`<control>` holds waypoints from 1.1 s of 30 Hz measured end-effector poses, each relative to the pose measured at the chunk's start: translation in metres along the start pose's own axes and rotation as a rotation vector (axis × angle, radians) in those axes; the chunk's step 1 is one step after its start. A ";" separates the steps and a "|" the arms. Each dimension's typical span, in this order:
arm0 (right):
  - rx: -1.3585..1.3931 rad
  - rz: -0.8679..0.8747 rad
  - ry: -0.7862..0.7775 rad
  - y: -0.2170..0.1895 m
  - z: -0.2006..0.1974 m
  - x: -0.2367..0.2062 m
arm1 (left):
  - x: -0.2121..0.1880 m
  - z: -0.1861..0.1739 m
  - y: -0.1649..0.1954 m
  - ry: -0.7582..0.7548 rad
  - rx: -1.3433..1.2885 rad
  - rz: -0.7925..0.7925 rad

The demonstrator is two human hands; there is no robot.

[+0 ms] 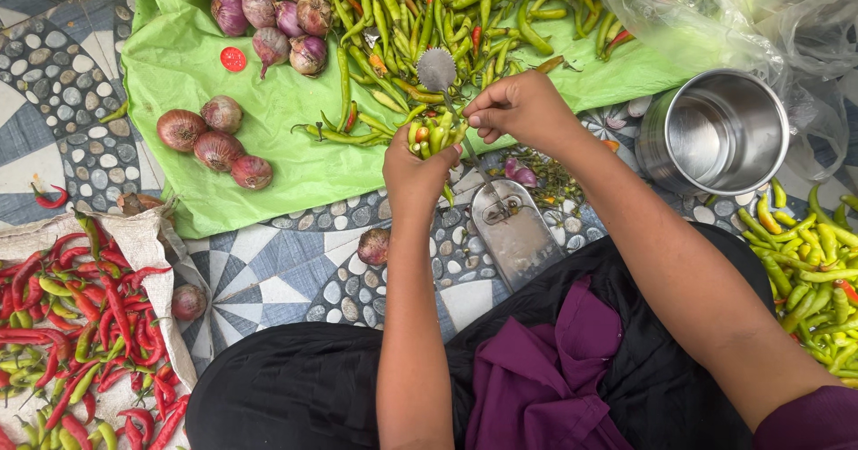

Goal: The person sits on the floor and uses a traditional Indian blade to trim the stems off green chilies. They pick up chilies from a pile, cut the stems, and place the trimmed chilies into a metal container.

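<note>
Glossy slender chillies (432, 137) in left hand (413, 175)

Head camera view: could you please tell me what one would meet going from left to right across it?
Red and green chillies on sacking → loose onions on the green sheet → left hand gripping a bunch of chillies → right hand → steel pot → green chillies heap.

Onions (214, 142) lie on the sheet (295, 159) left of the chilli heap (429, 12); the steel pot (715, 133) stands right.

Bare forearms, a purple sleeve edge (809, 419) at the right arm, black and purple clothing (536, 370) over the lap.
</note>
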State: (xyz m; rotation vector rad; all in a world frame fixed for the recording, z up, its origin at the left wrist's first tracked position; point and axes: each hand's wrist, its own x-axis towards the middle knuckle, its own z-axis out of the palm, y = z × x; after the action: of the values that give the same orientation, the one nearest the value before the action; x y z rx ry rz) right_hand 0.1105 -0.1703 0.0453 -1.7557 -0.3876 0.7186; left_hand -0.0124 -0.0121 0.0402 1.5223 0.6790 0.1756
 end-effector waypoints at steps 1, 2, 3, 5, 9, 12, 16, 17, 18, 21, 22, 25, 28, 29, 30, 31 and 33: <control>-0.076 0.002 0.014 0.004 0.001 0.001 | 0.000 0.000 -0.001 0.068 0.147 0.061; -0.150 0.004 0.028 0.008 0.003 0.001 | 0.000 0.000 -0.003 0.092 0.178 0.104; -0.173 0.024 0.028 0.013 0.003 0.001 | 0.000 0.001 -0.004 0.115 0.209 0.147; -0.222 0.062 0.026 0.023 0.005 0.003 | -0.001 0.004 -0.007 0.139 0.354 0.172; -0.886 -0.019 -0.036 0.033 0.001 0.001 | -0.003 0.010 -0.011 0.131 0.617 0.041; -0.992 0.168 -0.142 0.025 -0.012 -0.003 | 0.002 0.003 -0.011 0.160 0.595 0.050; -1.011 0.128 0.113 0.016 -0.031 -0.005 | 0.006 0.001 -0.010 0.185 0.330 0.187; -0.985 0.063 0.230 0.018 -0.030 -0.004 | 0.007 0.003 -0.010 0.141 0.213 0.116; -0.961 -0.041 0.266 0.022 -0.026 -0.002 | 0.007 0.005 -0.009 0.096 0.096 0.045; -0.962 -0.240 0.346 0.039 -0.007 0.006 | 0.007 0.008 -0.007 -0.023 -0.213 -0.049; -1.019 -0.230 0.355 0.044 -0.003 0.009 | 0.007 0.009 -0.006 -0.060 -0.309 -0.061; -1.107 -0.182 0.412 0.043 -0.010 0.010 | 0.007 0.005 -0.003 -0.057 -0.329 -0.135; -0.850 -0.134 0.351 0.019 -0.031 0.003 | 0.007 0.004 0.001 -0.146 -0.578 -0.256; -0.713 -0.115 0.311 0.008 -0.040 -0.002 | 0.006 0.005 0.002 -0.148 -0.609 -0.215; -0.654 0.009 0.217 -0.002 -0.045 -0.007 | 0.005 0.008 0.004 -0.151 -0.638 -0.176; -0.591 0.131 0.124 -0.010 -0.048 -0.012 | 0.004 0.010 0.005 -0.155 -0.667 -0.136; -0.441 0.257 -0.037 -0.022 -0.044 -0.017 | 0.002 0.010 0.006 -0.165 -0.643 -0.124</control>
State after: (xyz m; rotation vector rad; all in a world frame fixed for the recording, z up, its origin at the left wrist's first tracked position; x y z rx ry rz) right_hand 0.1283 -0.2069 0.0785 -2.2387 -0.3675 0.8977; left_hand -0.0037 -0.0192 0.0445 0.8652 0.5154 0.1530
